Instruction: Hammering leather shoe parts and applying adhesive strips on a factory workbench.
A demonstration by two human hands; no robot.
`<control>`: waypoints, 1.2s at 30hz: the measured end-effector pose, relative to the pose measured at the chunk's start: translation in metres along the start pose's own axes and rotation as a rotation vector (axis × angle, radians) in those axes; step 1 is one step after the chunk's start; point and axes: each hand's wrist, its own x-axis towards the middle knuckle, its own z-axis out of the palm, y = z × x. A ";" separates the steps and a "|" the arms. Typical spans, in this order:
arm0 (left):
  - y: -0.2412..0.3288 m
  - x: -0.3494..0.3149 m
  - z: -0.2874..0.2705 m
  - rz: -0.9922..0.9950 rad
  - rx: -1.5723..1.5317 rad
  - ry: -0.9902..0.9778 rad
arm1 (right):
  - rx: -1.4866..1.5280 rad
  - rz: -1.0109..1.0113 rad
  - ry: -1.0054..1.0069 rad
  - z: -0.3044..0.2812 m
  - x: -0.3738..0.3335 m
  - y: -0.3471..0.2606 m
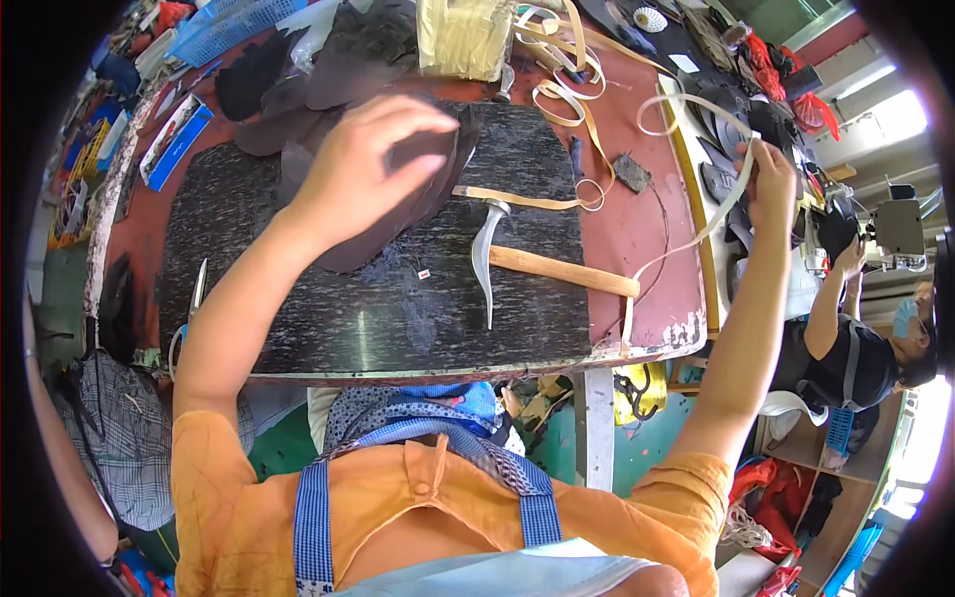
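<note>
My left hand [373, 164] hovers over a dark brown flat piece [373, 241], its thumb and curved fingers apart and nothing visible between them. Out to the right, my raised right hand [772, 184] pinches a narrow cream tape [734, 199]. The tape loops beside that hand and trails down to the table's front edge. Another stretch of tape [527, 199] runs from the brown piece's edge to a small loop. Below it a hammer [562, 270] with a wooden handle and a curved metal head lies on a speckled black slab [428, 318].
Scissors [199, 287] lie at the slab's left, partly hidden by my forearm. A blue box [177, 144], dark cut pieces [363, 45] and a yellowish block [464, 40] stand farther back. Coiled tape [567, 104] lies beside the block. At right, a person [865, 363] works at a machine [898, 229].
</note>
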 end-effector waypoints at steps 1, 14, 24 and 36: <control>0.007 0.014 0.008 0.034 -0.021 0.004 | -0.123 -0.051 -0.021 -0.004 0.000 -0.016; 0.006 0.000 0.042 -0.062 -0.069 -0.184 | -0.852 -0.509 -0.154 0.214 0.006 0.080; 0.014 0.046 0.028 0.104 0.035 0.212 | -0.391 -0.766 -0.386 0.185 -0.070 -0.013; 0.073 -0.027 0.092 -0.092 -0.798 -0.286 | 1.355 0.125 -0.914 0.049 -0.184 -0.101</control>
